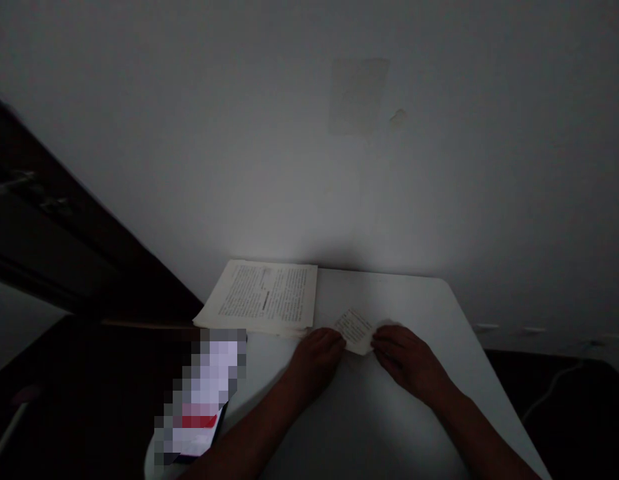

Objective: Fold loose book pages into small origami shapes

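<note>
A small folded piece of printed paper (356,331) lies low over the white table, turned so that a corner points toward me. My left hand (320,355) pinches its left corner, with the fingers pressed together. At the opposite corner, my right hand (403,357) grips the paper between thumb and fingers. Just beyond my left hand rests a stack of printed sheets (269,297), its top page covered in columns of text. The undersides of both hands are hidden, and the room is dim.
A phone with a lit, blurred screen (204,400) lies at the left edge of the white table (389,427). Behind the table rises a pale wall (239,167). A dark door (49,220) stands to the left, and a white cable (552,387) hangs at the right.
</note>
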Available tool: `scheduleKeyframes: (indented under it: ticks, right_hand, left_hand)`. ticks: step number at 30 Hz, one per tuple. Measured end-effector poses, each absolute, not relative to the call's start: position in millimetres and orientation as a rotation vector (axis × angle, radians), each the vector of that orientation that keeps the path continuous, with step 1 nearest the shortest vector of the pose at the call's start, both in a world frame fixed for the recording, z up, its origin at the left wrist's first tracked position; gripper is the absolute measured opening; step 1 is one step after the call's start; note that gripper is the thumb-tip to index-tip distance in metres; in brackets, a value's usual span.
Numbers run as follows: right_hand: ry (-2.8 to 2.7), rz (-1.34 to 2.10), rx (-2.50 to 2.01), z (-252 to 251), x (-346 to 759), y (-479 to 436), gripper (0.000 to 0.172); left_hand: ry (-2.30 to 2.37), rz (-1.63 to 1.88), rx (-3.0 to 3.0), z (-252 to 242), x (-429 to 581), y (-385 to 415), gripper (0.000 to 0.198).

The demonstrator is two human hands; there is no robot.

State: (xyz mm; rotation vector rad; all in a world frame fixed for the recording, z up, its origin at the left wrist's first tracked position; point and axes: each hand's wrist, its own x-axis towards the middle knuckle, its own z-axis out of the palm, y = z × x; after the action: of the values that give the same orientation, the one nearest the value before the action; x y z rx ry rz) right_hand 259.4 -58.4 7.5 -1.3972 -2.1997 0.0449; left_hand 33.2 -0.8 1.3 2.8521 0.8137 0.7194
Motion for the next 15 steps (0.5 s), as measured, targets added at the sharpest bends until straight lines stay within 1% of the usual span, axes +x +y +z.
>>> scheduleKeyframes:
  ticks: [6, 9, 12, 15]
  right_hand:
    - [-2.146, 0.109, -1.504, 11.1, 259.8, -58.3, 0.023]
    - [-2.118, 0.122, -1.574, 12.7, 256.9, -57.6, 0.022]
    - [-2.08, 0.141, -1.648, 12.0, 252.8, -56.1, 0.023]
    - [-2.047, 0.136, -1.724, 10.4, 248.5, -54.3, 0.024]
  left_hand:
    - [0.997, 0.716, 2.861, -0.2, 30.4, 0.2, 0.021]
    - [1.101, 0.682, 2.858, 1.0, 32.6, 0.5, 0.016]
    - [1.207, 0.614, 2.854, 1.2, 34.9, -0.4, 0.017]
    - [1.281, 0.617, 2.827, -0.7, 37.5, -1.9, 0.017]
